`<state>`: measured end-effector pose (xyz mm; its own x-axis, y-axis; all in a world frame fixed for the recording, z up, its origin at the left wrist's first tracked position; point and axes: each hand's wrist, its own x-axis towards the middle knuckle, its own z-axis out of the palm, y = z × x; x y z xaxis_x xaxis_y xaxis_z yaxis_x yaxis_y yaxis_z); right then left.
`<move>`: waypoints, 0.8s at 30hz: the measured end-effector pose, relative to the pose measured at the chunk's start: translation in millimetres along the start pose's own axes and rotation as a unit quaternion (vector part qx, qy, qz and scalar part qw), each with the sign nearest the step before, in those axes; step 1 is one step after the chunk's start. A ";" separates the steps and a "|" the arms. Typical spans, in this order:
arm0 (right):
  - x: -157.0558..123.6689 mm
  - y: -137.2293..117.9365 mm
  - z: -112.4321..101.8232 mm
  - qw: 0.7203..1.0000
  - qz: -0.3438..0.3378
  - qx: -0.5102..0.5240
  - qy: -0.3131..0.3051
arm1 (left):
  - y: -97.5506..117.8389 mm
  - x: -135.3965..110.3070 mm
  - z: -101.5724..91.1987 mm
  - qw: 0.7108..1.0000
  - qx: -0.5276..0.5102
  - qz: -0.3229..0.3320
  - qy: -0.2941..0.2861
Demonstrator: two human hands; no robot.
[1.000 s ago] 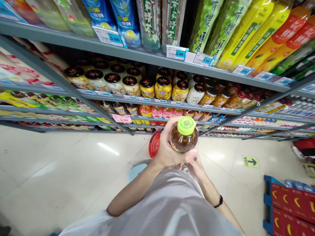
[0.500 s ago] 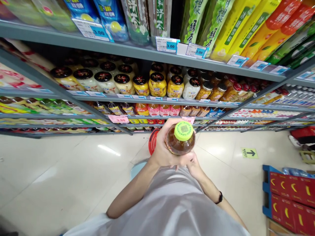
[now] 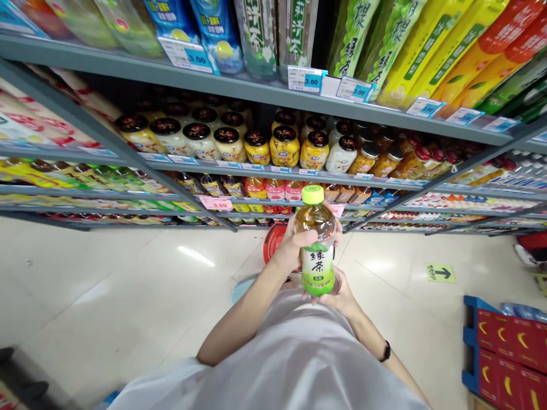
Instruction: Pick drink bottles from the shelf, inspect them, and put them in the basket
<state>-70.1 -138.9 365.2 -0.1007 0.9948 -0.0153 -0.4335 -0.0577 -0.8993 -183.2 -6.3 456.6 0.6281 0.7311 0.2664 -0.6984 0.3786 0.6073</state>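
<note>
A bottle of green tea (image 3: pixel 318 262) with a lime-green cap is held before my body, its label facing me and its cap end pointing at the shelves. My left hand (image 3: pixel 294 245) is wrapped round the bottle's upper part, thumb across the front and fingers behind it. Low down, my right hand (image 3: pixel 339 293) cups the base from the right side; part of its fingers is hidden behind the bottle. A dark band (image 3: pixel 385 351) circles my right wrist.
Shelves of drink bottles (image 3: pixel 359 45) and lidded jars (image 3: pixel 284 145) stand ahead, with price tags (image 3: pixel 305 80) along the edges. A red basket (image 3: pixel 273 239) is on the floor beyond my hands. Red cartons (image 3: pixel 510 353) are stacked on the right, near a floor arrow sign (image 3: pixel 440 273).
The bottle has tilted from cap towards me to label towards me, its cap now nearer the shelves. Both hands keep hold of it. The view has shifted slightly left.
</note>
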 end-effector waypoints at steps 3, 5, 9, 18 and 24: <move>1.1 6.8 -4.4 1.000 0.009 -0.023 0.009 | 0.3 -0.2 -4.8 0.999 -0.019 -0.013 0.036; 1.3 10.7 -8.1 0.999 0.012 -0.030 0.015 | 1.7 -0.3 -9.3 0.996 -0.048 -0.023 0.068; 2.8 11.4 -14.3 0.999 0.008 -0.031 0.002 | 1.3 -0.8 -23.0 0.989 -0.066 -0.034 0.125; 6.5 6.5 -1.8 0.998 0.059 0.029 -0.004 | -6.2 -2.5 -46.4 0.985 -0.059 -0.057 0.150; -4.4 7.0 -1.0 0.969 0.146 0.197 0.033 | -18.2 2.5 -46.9 0.988 -0.060 -0.057 0.131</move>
<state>-71.8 -143.6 358.5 -0.2180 0.9336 -0.2845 -0.7041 -0.3523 -0.6165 -185.0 15.3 411.1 0.6065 0.7950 -0.0111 -0.6733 0.5210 0.5246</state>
